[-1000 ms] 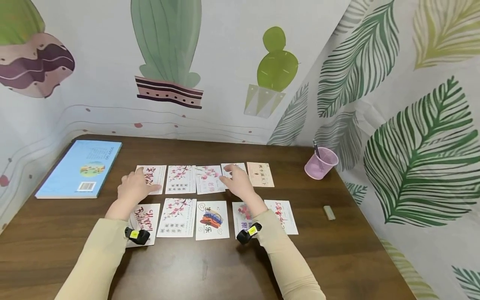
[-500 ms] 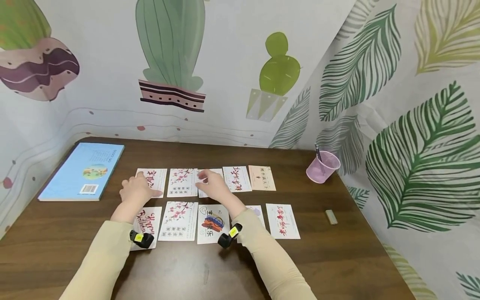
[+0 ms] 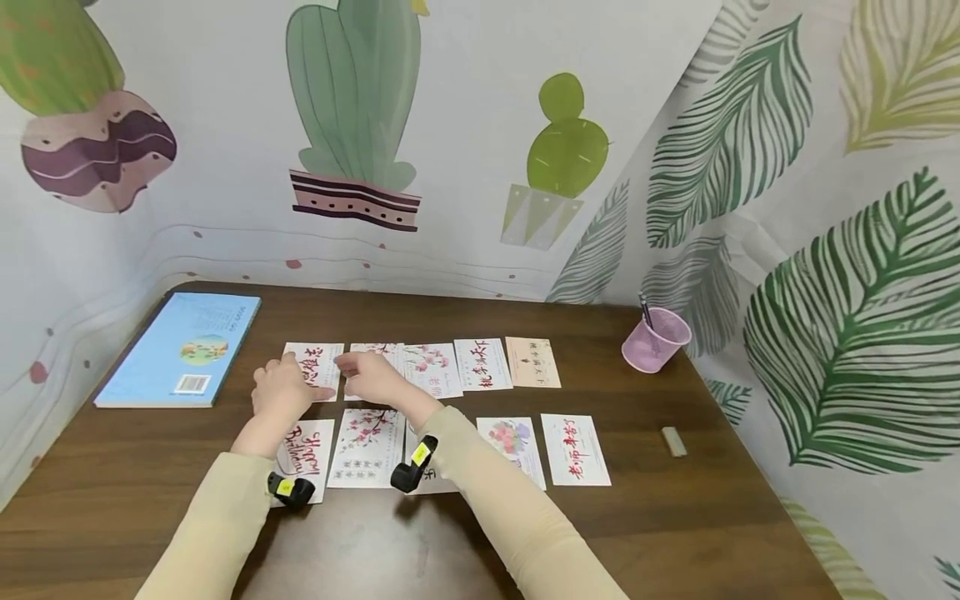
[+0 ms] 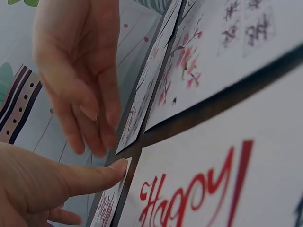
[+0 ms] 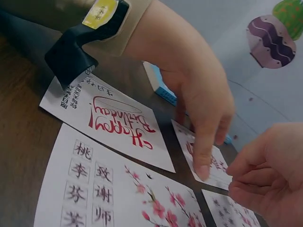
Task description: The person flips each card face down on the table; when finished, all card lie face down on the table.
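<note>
My left hand [image 3: 282, 392] rests on a white card with red writing [image 3: 324, 363] at the left end of the back row. Its straight thumb [image 4: 97, 178] lies on that card in the left wrist view, fingers spread toward the far side. Just right of it, my right hand [image 3: 377, 381] hovers above a back-row plum-blossom card [image 3: 375, 347], covering most of it in the head view. Loosely bent, its fingers [image 4: 85, 132] hold nothing. Nearer me lie a Happy Birthday card [image 3: 307, 454] and a second plum-blossom card [image 3: 367, 450], both flat.
Farther right in the back row are a pink-flower card [image 3: 432, 371], a red-lettered card [image 3: 482, 364] and a peach card [image 3: 533, 362]. The front row includes a bouquet card [image 3: 512, 446]. A blue book [image 3: 180, 350], a pink pen cup [image 3: 655, 342] and an eraser [image 3: 673, 442] stand around them.
My right hand has moved left along the back row, uncovering the red-lettered and pink-flower cards, and now comes close to my left hand. The left hand stays on its card.
</note>
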Demonstrator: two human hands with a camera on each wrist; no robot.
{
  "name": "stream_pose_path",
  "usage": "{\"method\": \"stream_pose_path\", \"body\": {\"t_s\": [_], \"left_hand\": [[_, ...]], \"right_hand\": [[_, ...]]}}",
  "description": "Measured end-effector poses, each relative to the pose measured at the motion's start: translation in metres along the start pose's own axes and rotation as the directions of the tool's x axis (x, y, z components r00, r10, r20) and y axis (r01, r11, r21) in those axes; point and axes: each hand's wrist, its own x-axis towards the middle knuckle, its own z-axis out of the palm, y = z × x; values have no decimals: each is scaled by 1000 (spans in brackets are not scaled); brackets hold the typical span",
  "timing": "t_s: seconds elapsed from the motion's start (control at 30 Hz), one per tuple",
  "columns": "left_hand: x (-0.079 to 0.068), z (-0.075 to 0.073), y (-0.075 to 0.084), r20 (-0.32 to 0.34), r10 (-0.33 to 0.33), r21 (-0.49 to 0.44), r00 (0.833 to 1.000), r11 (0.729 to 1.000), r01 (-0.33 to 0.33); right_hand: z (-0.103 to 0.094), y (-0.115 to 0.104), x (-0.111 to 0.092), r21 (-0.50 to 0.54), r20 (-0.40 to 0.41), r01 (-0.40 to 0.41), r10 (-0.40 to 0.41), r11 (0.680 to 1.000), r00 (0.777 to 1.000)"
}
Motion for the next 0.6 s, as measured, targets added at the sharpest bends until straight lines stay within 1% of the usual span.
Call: {"method": "stream_pose_path", "body": {"t_s": [0.1, 0.17, 0.37, 0.43, 0.53, 0.6], "left_hand": [[-1, -1, -2, 6, -7, 2, 1000, 1000, 7], [0, 0, -1, 5, -5, 8, 1000, 1000, 5], [0, 0, -2, -24, 15, 25, 1000, 1000, -14], [0, -2, -4, -22, 26, 11, 999, 1000, -26], [1, -7, -9, -16, 65, -23, 998, 998, -65], [3, -14, -15, -10, 77, -68, 997, 995, -77]], "right_hand": [[5, -7, 4, -59, 19, 7, -5, 998, 1000], [7, -7, 4, -93, 29, 11, -9, 996, 1000], [13, -4, 6, -143, 66, 41, -32, 989, 997], [15, -3, 7, -159, 67, 49, -39, 986, 997], [16, -2, 9, -164, 64, 53, -43, 985, 997], [16, -2, 9, -162, 67, 49, -39, 986, 997]]}}
